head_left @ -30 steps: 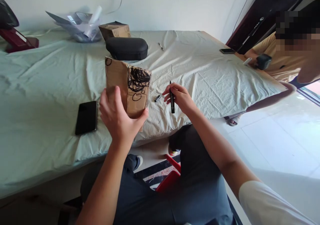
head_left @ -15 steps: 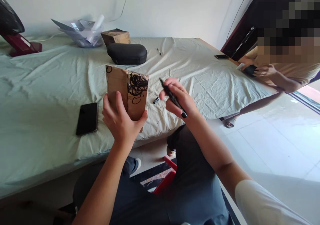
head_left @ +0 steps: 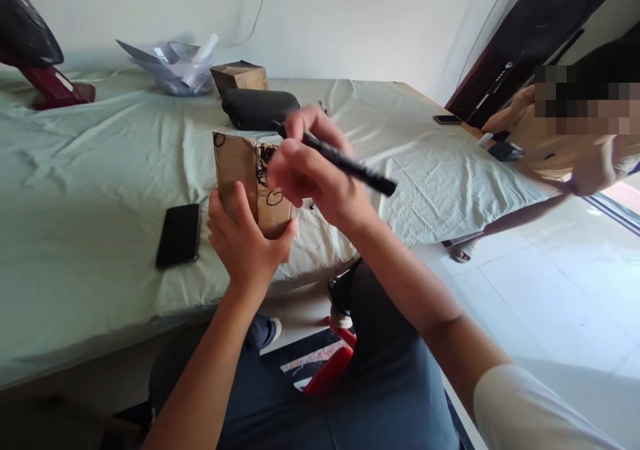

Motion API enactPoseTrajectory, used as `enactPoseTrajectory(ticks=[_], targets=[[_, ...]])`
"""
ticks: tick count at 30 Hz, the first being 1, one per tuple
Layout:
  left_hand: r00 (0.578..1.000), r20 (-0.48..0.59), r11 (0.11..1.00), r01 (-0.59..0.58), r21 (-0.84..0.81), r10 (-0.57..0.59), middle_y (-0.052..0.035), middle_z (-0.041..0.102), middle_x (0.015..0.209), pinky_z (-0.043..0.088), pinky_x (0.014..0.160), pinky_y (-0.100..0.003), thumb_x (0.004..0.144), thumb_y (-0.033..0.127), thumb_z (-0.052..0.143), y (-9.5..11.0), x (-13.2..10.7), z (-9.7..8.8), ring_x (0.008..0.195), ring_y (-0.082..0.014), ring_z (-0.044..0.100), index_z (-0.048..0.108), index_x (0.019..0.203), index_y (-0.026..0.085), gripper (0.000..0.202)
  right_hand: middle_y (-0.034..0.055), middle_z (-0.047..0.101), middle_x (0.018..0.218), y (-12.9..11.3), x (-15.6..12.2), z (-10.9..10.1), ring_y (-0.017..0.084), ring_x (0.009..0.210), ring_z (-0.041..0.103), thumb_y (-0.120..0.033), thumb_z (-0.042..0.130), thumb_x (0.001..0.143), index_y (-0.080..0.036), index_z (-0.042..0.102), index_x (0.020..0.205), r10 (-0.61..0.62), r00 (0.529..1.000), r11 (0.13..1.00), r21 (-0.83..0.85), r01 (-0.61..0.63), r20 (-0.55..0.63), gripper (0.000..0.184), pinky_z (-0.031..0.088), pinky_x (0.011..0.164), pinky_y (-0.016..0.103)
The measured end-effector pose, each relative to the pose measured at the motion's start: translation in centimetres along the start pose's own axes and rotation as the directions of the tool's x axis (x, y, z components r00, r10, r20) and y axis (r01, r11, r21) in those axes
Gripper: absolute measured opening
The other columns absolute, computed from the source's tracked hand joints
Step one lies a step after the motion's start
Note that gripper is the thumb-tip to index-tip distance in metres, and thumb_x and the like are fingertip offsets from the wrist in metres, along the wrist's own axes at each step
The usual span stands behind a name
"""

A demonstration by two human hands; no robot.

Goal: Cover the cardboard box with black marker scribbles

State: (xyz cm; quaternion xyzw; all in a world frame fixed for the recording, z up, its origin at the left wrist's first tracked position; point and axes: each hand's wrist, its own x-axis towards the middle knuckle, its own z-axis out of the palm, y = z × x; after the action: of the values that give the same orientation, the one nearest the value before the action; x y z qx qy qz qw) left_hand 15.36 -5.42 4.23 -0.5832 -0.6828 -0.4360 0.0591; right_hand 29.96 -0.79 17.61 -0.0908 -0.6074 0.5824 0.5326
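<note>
My left hand (head_left: 245, 243) is clamped around the lower part of an upright brown cardboard box (head_left: 234, 163) scribbled with black ink, held over the pale green bedsheet (head_left: 100, 170), while my right hand (head_left: 313, 180) pinches a slim black marker pen (head_left: 353, 165) against its top.

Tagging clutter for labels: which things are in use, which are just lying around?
In use: cardboard box in left hand; black marker in right hand.
Lying about: black phone, black case, small brown box, heap of papers.
</note>
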Motion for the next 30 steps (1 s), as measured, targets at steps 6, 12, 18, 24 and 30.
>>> enactPoseTrajectory(ticks=[6, 12, 18, 24, 30], targets=[[0.990, -0.113, 0.996, -0.083, 0.009, 0.084, -0.0367, 0.036, 0.169, 0.037, 0.133, -0.072, 0.082, 0.082, 0.082, 0.4, -2.1, -0.2, 0.166, -0.0558, 0.035, 0.046, 0.167, 0.006, 0.119, -0.0056, 0.060, 0.070, 2.6, -1.2, -2.3, 0.018, 0.062, 0.055, -0.052, 0.058, 0.104, -0.028, 0.059, 0.129, -0.009, 0.981, 0.875, -0.477, -0.085, -0.191, 0.034, 0.048, 0.059, 0.032], [0.991, -0.101, 0.996, -0.084, 0.008, 0.085, -0.0371, 0.035, 0.166, 0.036, 0.131, -0.075, 0.081, 0.078, 0.085, 0.5, -2.9, -0.4, 0.163, -0.0566, 0.035, 0.042, 0.166, 0.007, 0.119, -0.0063, 0.052, 0.072, 4.1, -1.1, -3.0, 0.014, 0.064, 0.047, -0.038, 0.057, 0.090, -0.028, 0.052, 0.099, -0.198, 0.980, 0.687, -0.711, 0.151, 0.016, 0.015, 0.050, 0.066, 0.030], [0.996, -0.081, 0.999, -0.040, 0.018, 0.041, -0.0362, 0.038, 0.165, 0.042, 0.127, -0.076, 0.079, 0.076, 0.088, 1.0, -2.2, -0.6, 0.161, -0.0558, 0.039, 0.043, 0.165, 0.012, 0.116, -0.0031, 0.056, 0.079, 4.9, -1.2, -3.3, 0.013, 0.068, 0.048, -0.036, 0.050, 0.090, -0.026, 0.050, 0.095, -0.247, 0.956, 0.566, -0.777, 0.275, 0.159, 0.011, 0.049, 0.069, 0.030], [0.996, -0.071, 0.998, -0.056, 0.019, 0.057, -0.0359, 0.039, 0.167, 0.041, 0.128, -0.075, 0.080, 0.072, 0.087, 1.2, -1.8, -0.4, 0.160, -0.0563, 0.041, 0.044, 0.166, 0.010, 0.114, -0.0024, 0.063, 0.081, 4.5, -1.2, -3.8, 0.013, 0.071, 0.053, -0.033, 0.059, 0.093, -0.027, 0.056, 0.101, -0.137, 0.987, 0.500, -0.854, 0.143, 0.085, 0.010, 0.050, 0.069, 0.029], [0.998, -0.058, 1.000, -0.029, 0.004, 0.030, -0.0353, 0.037, 0.168, 0.039, 0.130, -0.075, 0.080, 0.072, 0.087, 1.5, -1.7, -0.4, 0.162, -0.0571, 0.039, 0.046, 0.167, 0.010, 0.115, -0.0036, 0.061, 0.080, 4.6, -1.2, -4.0, 0.013, 0.071, 0.055, -0.034, 0.054, 0.098, -0.025, 0.058, 0.102, -0.207, 0.966, 0.499, -0.832, 0.240, 0.154, 0.011, 0.051, 0.071, 0.028]])
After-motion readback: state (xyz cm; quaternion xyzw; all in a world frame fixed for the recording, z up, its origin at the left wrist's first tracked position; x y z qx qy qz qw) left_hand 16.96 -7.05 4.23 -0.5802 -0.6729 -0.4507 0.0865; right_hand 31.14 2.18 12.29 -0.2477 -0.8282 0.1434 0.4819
